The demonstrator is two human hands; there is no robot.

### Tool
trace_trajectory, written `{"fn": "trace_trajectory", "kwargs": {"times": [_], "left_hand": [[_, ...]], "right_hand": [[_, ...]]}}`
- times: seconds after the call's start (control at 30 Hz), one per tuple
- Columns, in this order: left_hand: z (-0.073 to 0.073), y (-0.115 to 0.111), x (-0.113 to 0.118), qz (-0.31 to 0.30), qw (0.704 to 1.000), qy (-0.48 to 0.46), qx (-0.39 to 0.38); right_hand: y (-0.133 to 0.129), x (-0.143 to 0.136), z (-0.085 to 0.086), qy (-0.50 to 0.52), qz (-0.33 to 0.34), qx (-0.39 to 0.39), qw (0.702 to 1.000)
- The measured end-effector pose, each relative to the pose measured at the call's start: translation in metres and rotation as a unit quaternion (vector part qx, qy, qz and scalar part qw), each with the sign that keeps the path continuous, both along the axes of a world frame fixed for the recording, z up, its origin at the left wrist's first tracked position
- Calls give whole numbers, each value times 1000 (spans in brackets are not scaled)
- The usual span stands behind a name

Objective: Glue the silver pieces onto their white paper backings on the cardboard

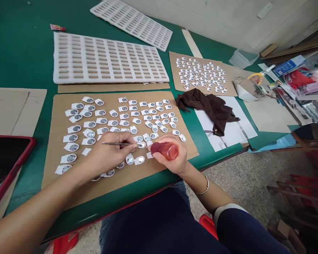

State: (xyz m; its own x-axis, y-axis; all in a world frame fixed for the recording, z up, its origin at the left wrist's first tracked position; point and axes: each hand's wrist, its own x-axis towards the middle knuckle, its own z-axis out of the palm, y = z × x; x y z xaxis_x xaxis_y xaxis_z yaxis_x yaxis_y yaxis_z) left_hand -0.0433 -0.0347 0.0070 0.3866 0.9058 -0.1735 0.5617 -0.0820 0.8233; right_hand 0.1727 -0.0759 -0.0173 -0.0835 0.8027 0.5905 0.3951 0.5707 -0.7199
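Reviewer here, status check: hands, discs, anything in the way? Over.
Left hand shut on thin metal tool. Right hand gripping red bottle. White-tabbed discs spread on cardboard; brown cloth off right, not between hands.

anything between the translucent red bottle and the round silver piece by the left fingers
Nothing visible stands between the red bottle in the right hand and that silver piece; the slim metal tool in the left hand lies opposite the bottle.

Navy short sleeve [243,229] with pale cuff, thin metal bangle [206,186], blue jeans.
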Motion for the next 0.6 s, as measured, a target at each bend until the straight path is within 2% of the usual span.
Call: {"fn": "trace_trajectory", "kwargs": {"times": [0.6], "left_hand": [[-2,0,-1,-2,1000,-4,1]], "right_hand": [[0,-1,0,-5,5,1,1000]]}}
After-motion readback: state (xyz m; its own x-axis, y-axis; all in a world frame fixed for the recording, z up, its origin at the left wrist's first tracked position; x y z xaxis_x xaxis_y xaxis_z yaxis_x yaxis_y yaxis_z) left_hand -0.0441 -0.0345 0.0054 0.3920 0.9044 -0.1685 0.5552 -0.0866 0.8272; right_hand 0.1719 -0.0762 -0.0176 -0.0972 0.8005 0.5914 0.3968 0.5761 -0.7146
